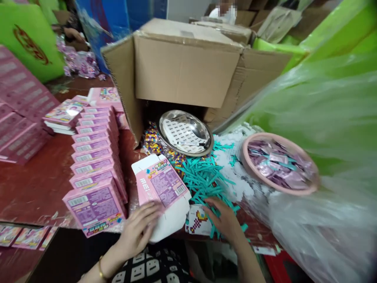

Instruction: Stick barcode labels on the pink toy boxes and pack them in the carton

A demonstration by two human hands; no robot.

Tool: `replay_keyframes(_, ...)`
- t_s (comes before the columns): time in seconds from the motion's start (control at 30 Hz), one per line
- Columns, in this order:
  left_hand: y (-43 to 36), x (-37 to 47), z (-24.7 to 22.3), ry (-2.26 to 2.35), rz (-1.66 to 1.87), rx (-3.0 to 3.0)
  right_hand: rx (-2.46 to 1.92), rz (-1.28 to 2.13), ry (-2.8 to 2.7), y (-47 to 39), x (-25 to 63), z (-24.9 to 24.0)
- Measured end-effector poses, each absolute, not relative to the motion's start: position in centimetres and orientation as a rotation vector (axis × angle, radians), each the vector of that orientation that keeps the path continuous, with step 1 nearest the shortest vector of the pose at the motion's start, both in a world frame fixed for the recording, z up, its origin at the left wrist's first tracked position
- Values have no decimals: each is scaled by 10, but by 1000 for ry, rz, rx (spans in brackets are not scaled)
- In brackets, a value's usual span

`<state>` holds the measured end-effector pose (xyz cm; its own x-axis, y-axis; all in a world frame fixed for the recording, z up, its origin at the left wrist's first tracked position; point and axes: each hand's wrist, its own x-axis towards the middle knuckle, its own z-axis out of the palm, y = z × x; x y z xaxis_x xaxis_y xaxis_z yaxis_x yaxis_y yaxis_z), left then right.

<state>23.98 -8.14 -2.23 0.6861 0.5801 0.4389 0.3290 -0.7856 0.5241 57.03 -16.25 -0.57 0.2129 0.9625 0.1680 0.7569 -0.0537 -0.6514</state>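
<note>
A pink and purple carton (165,184) with white open flaps lies tilted at the table's front. My left hand (141,222) grips its lower left side, fingers over the top, slightly blurred. Just right of it, my right hand (222,218) reaches into a heap of teal strips (203,179), its fingers bent and closed around a strip; the fingertips are partly hidden. Below the strips, white cards (198,221) with a pixel pattern lie near the table edge, between the two hands.
A row of pink boxes (94,208) stands left, near stacked booklets (66,114). A steel bowl (210,147) of printed sheets sits before a large cardboard box (188,67). Right are a pink basin (246,147) of sachets and plastic sheeting (312,220). A person (225,13) is behind.
</note>
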Motion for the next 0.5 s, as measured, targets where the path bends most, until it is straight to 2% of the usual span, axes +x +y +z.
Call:
replay_keyframes(0.13,-73,279,-27,733,380,2651,-1728,265,-1559,-151,552,-18)
replay_keyframes(0.23,-71,282,-23,663,255,2694,-1613,267,-1548,-118,521,-8)
replay_keyframes(0.4,-70,228,6,737,440,2719,-1420,282,-1633,-54,474,29)
replay_keyframes(0.5,-73,169,10,819,664,2670,-1576,212,-1559,-50,491,38)
